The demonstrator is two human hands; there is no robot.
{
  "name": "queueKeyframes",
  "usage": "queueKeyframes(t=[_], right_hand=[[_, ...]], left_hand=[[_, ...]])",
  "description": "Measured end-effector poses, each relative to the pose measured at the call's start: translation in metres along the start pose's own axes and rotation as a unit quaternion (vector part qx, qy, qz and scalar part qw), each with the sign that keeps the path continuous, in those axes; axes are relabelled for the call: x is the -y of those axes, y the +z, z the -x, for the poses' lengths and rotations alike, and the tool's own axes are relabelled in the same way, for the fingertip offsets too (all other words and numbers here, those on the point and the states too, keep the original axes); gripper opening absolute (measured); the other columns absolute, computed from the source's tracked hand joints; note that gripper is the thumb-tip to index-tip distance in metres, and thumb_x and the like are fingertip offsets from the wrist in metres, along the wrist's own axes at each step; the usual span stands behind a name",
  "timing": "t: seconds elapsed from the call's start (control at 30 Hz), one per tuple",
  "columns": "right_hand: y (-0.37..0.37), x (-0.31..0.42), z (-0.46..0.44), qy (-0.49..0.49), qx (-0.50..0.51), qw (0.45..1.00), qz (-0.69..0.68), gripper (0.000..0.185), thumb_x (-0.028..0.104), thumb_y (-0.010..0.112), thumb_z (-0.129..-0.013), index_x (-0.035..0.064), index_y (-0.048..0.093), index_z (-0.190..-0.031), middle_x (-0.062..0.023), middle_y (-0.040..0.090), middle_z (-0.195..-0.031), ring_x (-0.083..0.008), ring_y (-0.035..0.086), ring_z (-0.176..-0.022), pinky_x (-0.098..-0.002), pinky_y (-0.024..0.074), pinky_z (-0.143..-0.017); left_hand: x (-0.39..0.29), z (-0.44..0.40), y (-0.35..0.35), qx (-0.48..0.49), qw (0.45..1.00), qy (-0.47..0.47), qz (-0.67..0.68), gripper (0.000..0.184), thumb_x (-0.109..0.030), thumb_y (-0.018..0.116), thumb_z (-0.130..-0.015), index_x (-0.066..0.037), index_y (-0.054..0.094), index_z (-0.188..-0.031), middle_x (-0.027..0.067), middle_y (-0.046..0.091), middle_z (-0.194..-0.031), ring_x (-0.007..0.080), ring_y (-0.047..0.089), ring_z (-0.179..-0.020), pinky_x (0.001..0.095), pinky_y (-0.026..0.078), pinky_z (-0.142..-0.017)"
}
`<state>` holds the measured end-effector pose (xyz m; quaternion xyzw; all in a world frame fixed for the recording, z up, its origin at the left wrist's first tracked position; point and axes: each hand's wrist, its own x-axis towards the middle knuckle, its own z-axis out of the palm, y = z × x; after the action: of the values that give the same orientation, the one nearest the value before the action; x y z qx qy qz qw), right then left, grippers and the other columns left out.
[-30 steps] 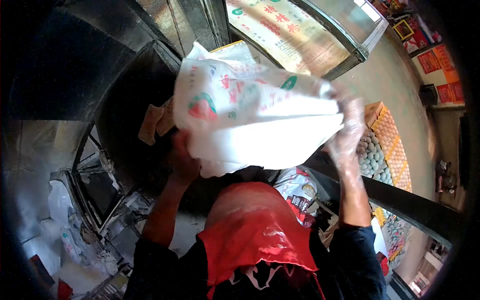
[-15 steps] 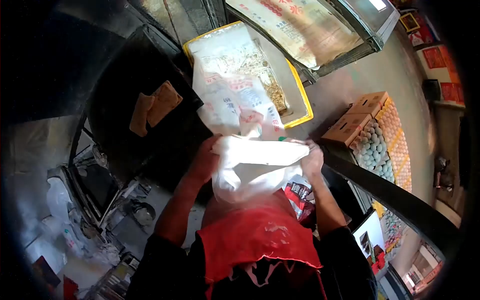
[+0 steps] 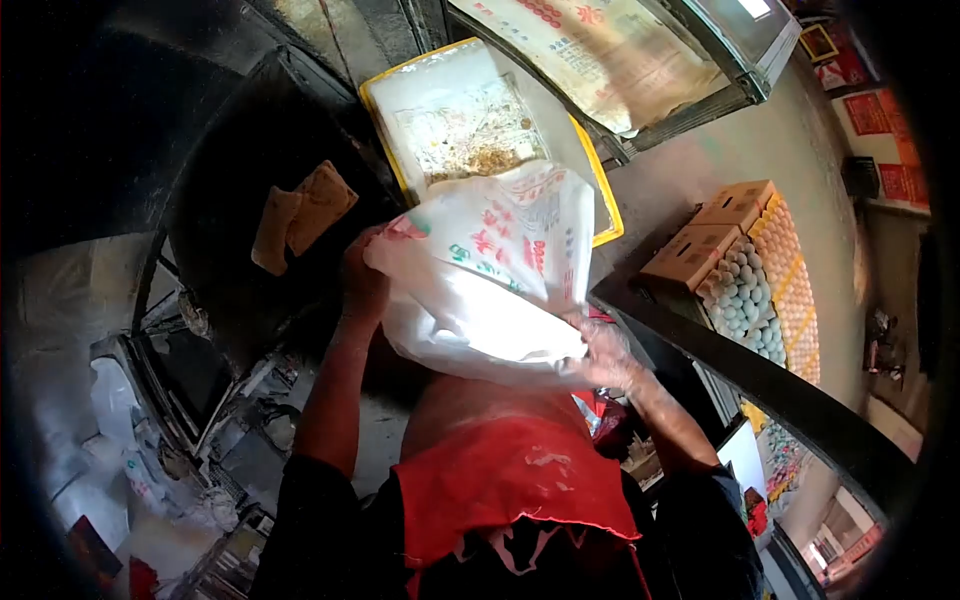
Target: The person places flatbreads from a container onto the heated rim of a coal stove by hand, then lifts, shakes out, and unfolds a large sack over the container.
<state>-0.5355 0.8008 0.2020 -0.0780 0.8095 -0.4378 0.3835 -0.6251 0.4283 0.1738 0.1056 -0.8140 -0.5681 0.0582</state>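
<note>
A white woven sack point(image 3: 505, 240) with red and green print is spread between my hands, in front of the red apron point(image 3: 510, 480). My left hand point(image 3: 366, 275) is closed round its left edge. At the lower right, my right hand point(image 3: 604, 356) grips the sack's rim. The sack's mouth gapes towards me, and its bright white inside shows. Behind it, the far part of the sack overlaps the near side of a white foam box point(image 3: 606, 205) with a yellow rim. Brownish crumbs and wet-looking residue point(image 3: 490, 155) lie in the box.
Brown cloths point(image 3: 318, 208) lie on a dark surface at left. A dark bar point(image 3: 760, 385) slants across the right side. Beyond it are cardboard boxes point(image 3: 695, 255) and trays of eggs point(image 3: 745, 290). A printed sack point(image 3: 600, 55) covers a rack at the top.
The sack has turned and its printed side has swung up and right. My left hand has moved left and up, my right hand down and slightly left. More of the box's inside shows.
</note>
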Motion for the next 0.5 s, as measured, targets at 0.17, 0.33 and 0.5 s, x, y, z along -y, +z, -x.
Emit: queueKeyframes(t=[0.17, 0.33, 0.5], right_hand=[[0.009, -0.021, -0.002, 0.070, -0.101, 0.982, 0.145, 0.045, 0.025, 0.072, -0.079, 0.0059, 0.059, -0.117, -0.0141, 0.068, -0.098, -0.0276, 0.067, -0.092, -0.0334, 0.0551, -0.083], [-0.002, -0.075, -0.019, 0.087, -0.307, 0.817, -0.481, 0.015, 0.005, 0.061, -0.086, 0.0035, 0.065, -0.101, -0.0070, 0.071, -0.088, -0.0155, 0.066, -0.079, -0.0297, 0.0553, -0.072], [0.010, -0.045, -0.021, -0.015, -0.307, 0.889, -0.339, 0.008, 0.002, 0.060, -0.088, 0.0070, 0.059, -0.094, 0.0022, 0.062, -0.089, -0.0068, 0.058, -0.082, -0.0227, 0.0492, -0.074]], left_hand=[[-0.025, 0.018, 0.016, 0.101, 0.992, -0.039, 0.063, 0.026, -0.026, 0.063, -0.089, -0.003, 0.058, -0.100, 0.0091, 0.066, -0.088, 0.0229, 0.065, -0.084, 0.0327, 0.051, -0.077], [-0.028, 0.062, -0.009, 0.428, 0.838, -0.016, -0.337, 0.035, -0.028, 0.065, -0.087, -0.009, 0.054, -0.114, 0.0157, 0.067, -0.102, 0.0343, 0.067, -0.092, 0.0430, 0.054, -0.078], [0.071, 0.105, -0.010, 0.375, 0.864, -0.060, -0.330, 0.041, -0.017, 0.060, -0.085, -0.013, 0.060, -0.126, 0.0169, 0.067, -0.098, 0.0381, 0.065, -0.094, 0.0450, 0.053, -0.080]])
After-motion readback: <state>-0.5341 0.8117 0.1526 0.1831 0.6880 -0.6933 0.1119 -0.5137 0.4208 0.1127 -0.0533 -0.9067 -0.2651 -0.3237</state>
